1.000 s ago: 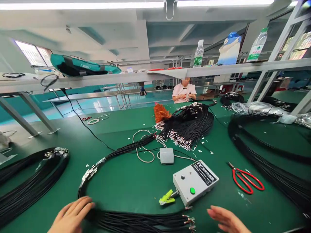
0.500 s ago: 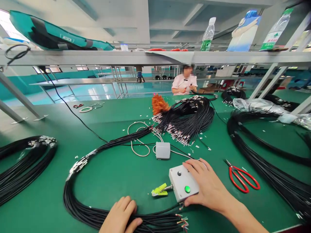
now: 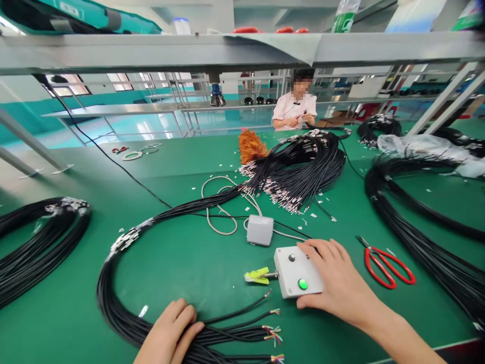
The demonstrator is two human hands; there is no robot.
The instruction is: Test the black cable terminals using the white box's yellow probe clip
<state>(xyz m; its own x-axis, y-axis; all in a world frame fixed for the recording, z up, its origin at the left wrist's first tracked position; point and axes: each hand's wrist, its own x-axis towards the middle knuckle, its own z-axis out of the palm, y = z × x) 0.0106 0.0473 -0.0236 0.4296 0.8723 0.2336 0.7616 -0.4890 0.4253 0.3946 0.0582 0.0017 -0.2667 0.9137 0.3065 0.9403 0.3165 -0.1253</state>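
Observation:
My left hand is closed over a bundle of black cables lying on the green table, its thumb along the near side. To its right the cable ends fan out, showing thin coloured wires. One cable lies apart from the others, its tip below the clip. My right hand grips a small grey box from its right side, thumb at the lower edge and fingers over the top. The box has a black knob and a lit green button. A yellow-green clip sticks out from its left side.
Red-handled pliers lie right of my right hand. Behind the box are a grey pedal-like block with a cord and a large cable pile. Cable coils lie left and right. A person sits beyond, under the shelf.
My left hand has shifted left along the bundle, and the cable ends have spread apart. One cable tip has moved away from the box's lower edge. The camera view has tilted downward.

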